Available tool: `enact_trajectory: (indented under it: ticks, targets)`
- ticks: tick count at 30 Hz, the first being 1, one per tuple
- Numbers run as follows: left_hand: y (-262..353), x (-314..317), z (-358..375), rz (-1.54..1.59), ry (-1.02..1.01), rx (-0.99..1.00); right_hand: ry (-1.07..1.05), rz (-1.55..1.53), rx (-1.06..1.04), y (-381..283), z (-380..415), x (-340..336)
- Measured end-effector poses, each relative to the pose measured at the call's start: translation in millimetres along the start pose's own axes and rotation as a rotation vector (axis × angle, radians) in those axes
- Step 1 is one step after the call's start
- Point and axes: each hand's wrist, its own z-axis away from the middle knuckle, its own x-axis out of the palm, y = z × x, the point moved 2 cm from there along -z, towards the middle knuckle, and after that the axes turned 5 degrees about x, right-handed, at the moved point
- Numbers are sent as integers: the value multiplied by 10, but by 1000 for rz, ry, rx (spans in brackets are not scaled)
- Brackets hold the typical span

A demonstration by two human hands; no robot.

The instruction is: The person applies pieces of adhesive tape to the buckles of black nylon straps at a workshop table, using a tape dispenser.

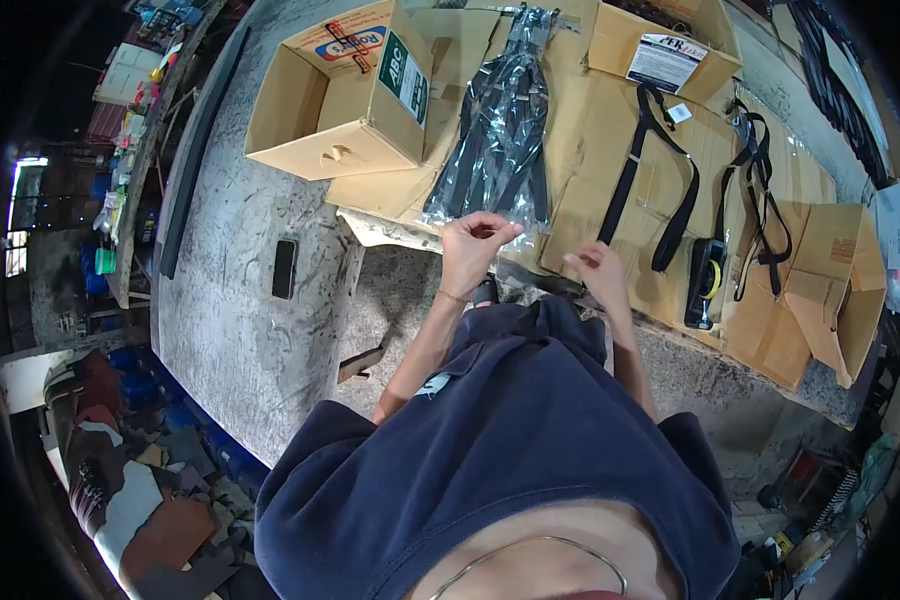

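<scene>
My left hand (470,252) is closed in a pinch, thumb against forefinger, at the near end of a clear plastic bag (500,130) of black straps. Whatever lies between those fingertips is too small to make out. To its right, my right hand (602,275) has curled fingers with the tips together, over the cardboard's near edge; anything in them cannot be made out. A black strap (625,185) with a white tag (680,112) lies just beyond the right hand. Further right are another thin black strap (760,190) and a black tool with a yellow part (705,283).
An open cardboard box (370,145) stands left of the bag, another box (715,75) at the back right, and a third (840,285) at the far right. A phone (285,268) lies on the grey table (220,230). Scraps (170,520) are heaped at lower left.
</scene>
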Motion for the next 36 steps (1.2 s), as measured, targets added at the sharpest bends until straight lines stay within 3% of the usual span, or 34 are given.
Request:
enact_trajectory:
  ticks: [1,3,4,6,8,12,15,16,18,21,24,36]
  targets:
    - [-26,9,13,35,-2,13,-2,2,11,216,-22,-39]
    - [-77,35,-14,-4,-25,2,-85,611,308,635,-74,-46]
    - [-73,58,-22,-46,-41,-2,-84,611,316,735,-78,24]
    - [-81,105,-11,-78,-60,-16,194,741,167,823,-30,163]
    - [-143,160,-42,-108,-74,15,198,721,200,866,-98,216]
    - [-261,229,-65,-158,-102,3,71,410,213,962,-251,198]
    - [-321,287,-72,-186,-145,6,-121,-301,388,776,-217,50]
    - [-333,307,-77,-203,-147,7,-121,-301,391,612,-182,-34]
    - [-373,335,-85,-223,-153,5,-225,-806,315,224,-96,-208]
    - [-449,406,-96,-221,-182,13,-354,-952,201,12,-164,-449]
    - [-501,468,-110,-269,-200,-27,-301,-1003,172,-129,-238,-565]
    - [-539,694,-153,-309,-340,-27,-143,-750,70,-206,-414,-464]
